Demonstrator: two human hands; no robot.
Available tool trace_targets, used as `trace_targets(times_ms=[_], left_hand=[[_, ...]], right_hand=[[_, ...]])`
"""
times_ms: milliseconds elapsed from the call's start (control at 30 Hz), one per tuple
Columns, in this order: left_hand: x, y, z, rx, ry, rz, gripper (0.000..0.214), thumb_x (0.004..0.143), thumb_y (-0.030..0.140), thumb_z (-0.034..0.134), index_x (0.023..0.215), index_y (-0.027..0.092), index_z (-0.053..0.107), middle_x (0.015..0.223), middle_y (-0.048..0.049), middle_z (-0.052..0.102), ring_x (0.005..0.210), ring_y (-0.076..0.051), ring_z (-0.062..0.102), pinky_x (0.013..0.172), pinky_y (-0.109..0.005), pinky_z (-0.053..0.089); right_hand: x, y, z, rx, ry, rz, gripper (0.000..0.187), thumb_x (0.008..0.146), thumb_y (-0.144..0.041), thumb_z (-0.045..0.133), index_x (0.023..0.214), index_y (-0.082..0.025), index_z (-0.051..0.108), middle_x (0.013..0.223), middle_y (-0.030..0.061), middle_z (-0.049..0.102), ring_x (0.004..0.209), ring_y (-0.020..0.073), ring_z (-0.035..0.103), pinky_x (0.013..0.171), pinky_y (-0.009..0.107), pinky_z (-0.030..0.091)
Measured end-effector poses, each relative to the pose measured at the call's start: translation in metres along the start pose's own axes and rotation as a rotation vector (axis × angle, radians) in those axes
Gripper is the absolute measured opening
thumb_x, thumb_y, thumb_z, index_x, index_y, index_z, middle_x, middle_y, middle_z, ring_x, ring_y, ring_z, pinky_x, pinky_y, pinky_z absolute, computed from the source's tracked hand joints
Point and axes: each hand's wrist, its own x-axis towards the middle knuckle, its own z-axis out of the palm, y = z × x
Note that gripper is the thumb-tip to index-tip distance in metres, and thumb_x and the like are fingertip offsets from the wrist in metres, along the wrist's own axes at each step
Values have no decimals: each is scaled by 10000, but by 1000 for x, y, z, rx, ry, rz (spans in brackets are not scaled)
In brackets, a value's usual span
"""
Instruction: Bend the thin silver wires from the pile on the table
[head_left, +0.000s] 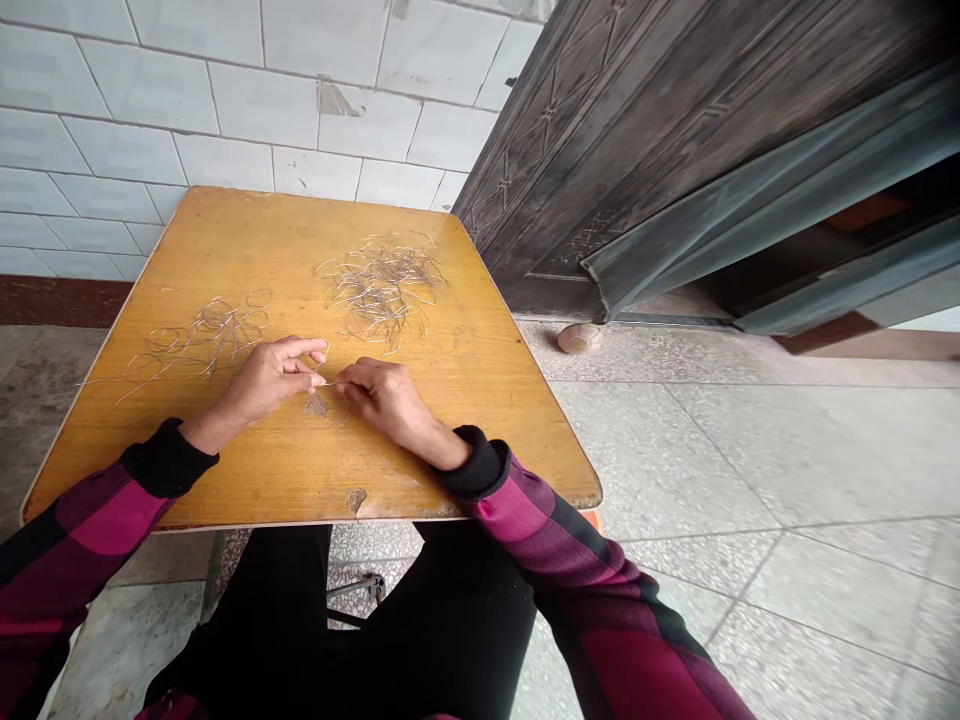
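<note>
Evidently right hand pinches thin wire close to left hand, curled narrow, grip unclear; loose wire heaps within reach on wooden bench.

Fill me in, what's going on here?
A seated person works at a worn yellow wooden table with bare hands. The right hand pinches a short wire strand, the left hand close beside it. One tangle of thin wire lies ahead, another tangle of thin wire to the left.
</note>
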Motion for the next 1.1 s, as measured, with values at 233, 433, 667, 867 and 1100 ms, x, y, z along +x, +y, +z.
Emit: trace_targets(times_ms=[233,433,667,867,1100], left_hand=[[3,7,-16,100,311,157,175,755,275,700,908,189,701,1039,-62,681,984,-196,626,856,-334,512],[-2,7,-6,46,230,-12,155,794,309,652,855,166,659,625,18,590,549,-114,540,529,-238,436],[-5,18,16,-64,5,-203,210,806,272,593,643,143,620,546,17,565,405,-64,439,412,-200,359],[-4,18,15,-114,1,-220,171,797,196,578,647,132,628,543,3,593,422,-75,498,429,-193,401],[-3,11,13,-168,-66,-193,177,776,227,610,624,136,616,550,-3,583,442,-86,509,431,-201,405]], right_hand=[[-2,4,-6,-94,-17,4,236,891,-144,457,877,-127,692,802,70,643,700,136,565,666,254,415],[-2,-1,-8,-210,-21,42,238,888,-143,431,830,-132,661,768,64,597,647,127,512,618,259,380],[-6,-10,-5,-217,-66,16,237,910,-155,428,844,-134,654,759,51,573,614,116,473,582,257,341],[-4,-5,-4,-111,-42,-2,202,880,-106,468,867,-122,668,782,63,621,658,121,529,619,238,375],[0,-3,-4,121,-13,74,172,876,-132,516,752,-129,635,681,13,605,632,97,517,633,242,385]])
